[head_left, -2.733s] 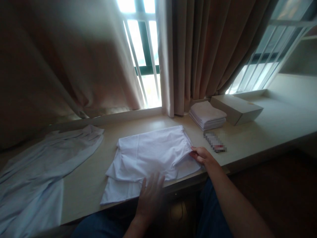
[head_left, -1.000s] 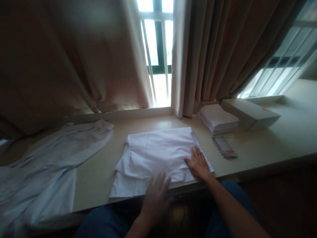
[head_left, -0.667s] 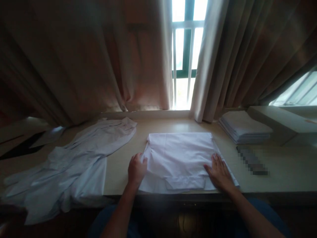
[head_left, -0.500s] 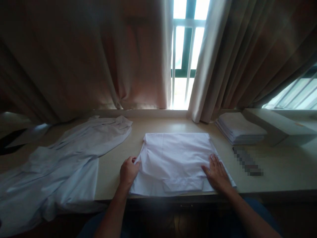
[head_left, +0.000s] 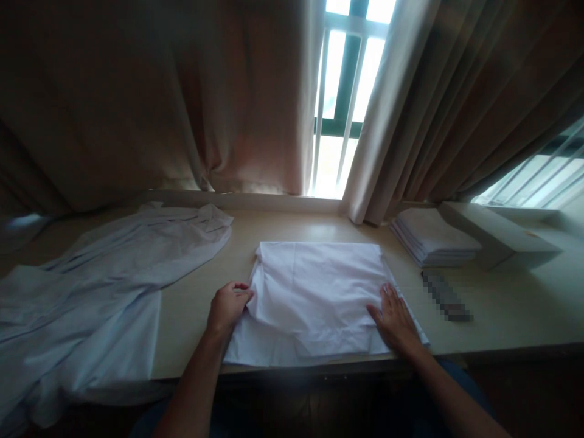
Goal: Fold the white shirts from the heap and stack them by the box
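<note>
A white garment point(head_left: 314, 292), folded into a rough rectangle with soft wrinkles, lies in front of me at the table's near edge. At its left side my left hand point(head_left: 228, 309) pinches the edge of the cloth between thumb and fingers; the fingertips are partly hidden. My right hand point(head_left: 395, 319) rests flat on the garment's right side, its fingers stretched out and the thumb apart. The garment's lower layer shows along the front and right edges.
Another white garment point(head_left: 137, 261) lies loosely spread on the left, hanging over the front edge of the table point(head_left: 191, 316). A stack of folded white cloths point(head_left: 435, 234), a pale box point(head_left: 499, 234) and a blurred-out dark object point(head_left: 446, 297) are on the right. Curtains point(head_left: 264, 97) hang behind.
The view has turned slightly. My left hand has shifted a little outward at the garment's left edge, with its fingers less curled. My right hand stays flat on the cloth.
</note>
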### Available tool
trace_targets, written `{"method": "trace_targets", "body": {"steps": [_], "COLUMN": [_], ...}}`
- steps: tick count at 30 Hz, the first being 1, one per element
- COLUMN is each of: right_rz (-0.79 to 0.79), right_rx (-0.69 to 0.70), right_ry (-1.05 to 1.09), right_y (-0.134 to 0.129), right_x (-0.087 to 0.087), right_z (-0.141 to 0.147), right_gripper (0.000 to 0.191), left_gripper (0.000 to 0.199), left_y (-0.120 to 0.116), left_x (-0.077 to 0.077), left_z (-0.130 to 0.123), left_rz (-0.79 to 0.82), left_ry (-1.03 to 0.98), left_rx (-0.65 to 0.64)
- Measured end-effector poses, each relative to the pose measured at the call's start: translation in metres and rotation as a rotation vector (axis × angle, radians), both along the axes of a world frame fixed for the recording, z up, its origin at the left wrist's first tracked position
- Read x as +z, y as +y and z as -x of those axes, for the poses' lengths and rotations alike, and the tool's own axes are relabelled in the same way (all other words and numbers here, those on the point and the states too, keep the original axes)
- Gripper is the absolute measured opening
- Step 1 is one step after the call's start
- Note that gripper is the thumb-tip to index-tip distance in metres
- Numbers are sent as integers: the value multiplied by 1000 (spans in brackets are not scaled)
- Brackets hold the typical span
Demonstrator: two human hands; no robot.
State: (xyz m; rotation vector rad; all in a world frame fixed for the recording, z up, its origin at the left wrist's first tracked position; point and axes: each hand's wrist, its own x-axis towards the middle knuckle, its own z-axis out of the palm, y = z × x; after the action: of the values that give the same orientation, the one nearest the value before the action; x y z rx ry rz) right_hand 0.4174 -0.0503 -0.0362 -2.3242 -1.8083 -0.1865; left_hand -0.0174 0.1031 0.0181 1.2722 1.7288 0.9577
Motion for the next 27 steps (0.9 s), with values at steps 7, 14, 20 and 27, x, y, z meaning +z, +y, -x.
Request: {"method": "trace_targets", "body": {"steps": [7, 14, 20, 27], "right_rz": [-2, 0, 7, 17], "right_rx": [-7, -8, -12, -18], "right_ry": [10, 18, 16, 38], "right_y": [0, 0, 0, 1], "right_x": [4, 3, 4, 5], "right_z": [2, 2, 3, 2], "right_gripper": [81, 82, 81, 82], "left_gripper": [25, 31, 20, 19], "left_y": [-2, -10, -7, -8], "left_x": [3, 3, 5, 23], "left_z": [-14, -13, -23, -35], "left_rz": [156, 218, 224, 431], "left_ry": [-557, -540, -536, -898], "left_rx": [15, -21, -6, 69]}}
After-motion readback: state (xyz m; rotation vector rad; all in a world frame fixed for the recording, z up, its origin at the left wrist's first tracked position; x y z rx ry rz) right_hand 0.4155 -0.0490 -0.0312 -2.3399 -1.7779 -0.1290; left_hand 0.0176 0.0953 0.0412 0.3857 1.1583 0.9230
